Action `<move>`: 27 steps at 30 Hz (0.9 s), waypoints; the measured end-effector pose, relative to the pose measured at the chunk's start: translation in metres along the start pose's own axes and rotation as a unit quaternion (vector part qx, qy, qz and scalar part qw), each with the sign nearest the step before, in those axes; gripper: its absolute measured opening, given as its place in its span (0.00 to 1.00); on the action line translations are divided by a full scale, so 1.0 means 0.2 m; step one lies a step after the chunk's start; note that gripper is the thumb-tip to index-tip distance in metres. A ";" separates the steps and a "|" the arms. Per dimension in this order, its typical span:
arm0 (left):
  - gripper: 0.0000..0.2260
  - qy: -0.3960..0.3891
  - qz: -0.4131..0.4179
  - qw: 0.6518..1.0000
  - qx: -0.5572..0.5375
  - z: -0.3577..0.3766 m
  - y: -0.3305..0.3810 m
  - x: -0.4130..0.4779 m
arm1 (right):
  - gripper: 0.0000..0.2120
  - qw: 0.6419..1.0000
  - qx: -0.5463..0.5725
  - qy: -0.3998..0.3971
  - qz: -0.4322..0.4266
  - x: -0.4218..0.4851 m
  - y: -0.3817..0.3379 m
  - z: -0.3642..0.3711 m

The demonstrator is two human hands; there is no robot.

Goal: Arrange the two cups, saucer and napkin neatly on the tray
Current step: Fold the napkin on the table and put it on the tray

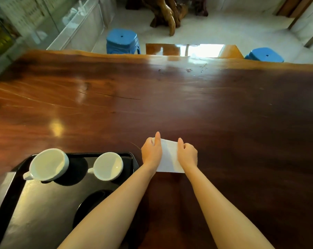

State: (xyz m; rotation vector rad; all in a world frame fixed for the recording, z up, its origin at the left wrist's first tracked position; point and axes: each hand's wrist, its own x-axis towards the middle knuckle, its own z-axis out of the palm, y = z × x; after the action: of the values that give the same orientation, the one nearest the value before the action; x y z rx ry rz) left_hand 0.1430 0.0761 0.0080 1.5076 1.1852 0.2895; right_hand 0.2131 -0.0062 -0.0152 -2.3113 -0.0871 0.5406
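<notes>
Both hands are gripping a white paper napkin (170, 155) on the glossy dark-red wooden table (188, 105), just right of the tray.

The left hand (151, 150) is pinching the napkin's left edge, the right hand (187, 155) is pinching its right edge, fingers curled closed on it; whether it is lying flat or lifted, cannot tell. The black rectangular tray (35, 203) is sitting at lower left, carrying two white ceramic cups along its far side: a larger cup (48, 164) on the left and a smaller cup (108, 166) to its right, standing apart, handles pointing left. A round dark saucer (91, 203) is lying on the tray nearer the person, partly hidden by the left forearm. Two blue plastic stools (122, 41) are standing beyond the table's far edge.
</notes>
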 end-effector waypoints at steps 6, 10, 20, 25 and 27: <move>0.18 0.042 0.102 0.991 0.081 -0.36 0.03 -0.07 | 0.21 0.995 0.026 0.061 -0.071 -0.29 -0.24 0.12; 0.18 0.058 0.121 0.989 0.066 -0.71 -0.05 -0.09 | 0.19 0.987 -0.016 0.094 -0.130 -0.56 -0.42 0.28; 0.19 0.090 0.099 0.991 0.027 -1.65 -0.51 -0.15 | 0.21 0.986 -0.023 0.052 -0.159 -1.27 -0.64 0.98; 0.18 0.086 0.076 0.992 0.056 -1.87 -0.78 -0.13 | 0.21 0.995 -0.037 0.000 -0.094 -1.45 -0.56 1.26; 0.19 0.066 0.048 0.994 0.069 -1.91 -0.87 -0.11 | 0.21 0.997 -0.046 -0.010 -0.056 -1.49 -0.50 1.36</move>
State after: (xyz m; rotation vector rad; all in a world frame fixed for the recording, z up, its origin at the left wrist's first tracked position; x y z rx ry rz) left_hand -0.2332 0.2615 -0.0045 1.6909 1.2605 0.3839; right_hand -0.1577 0.1801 -0.0114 -2.3747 -0.2551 0.5119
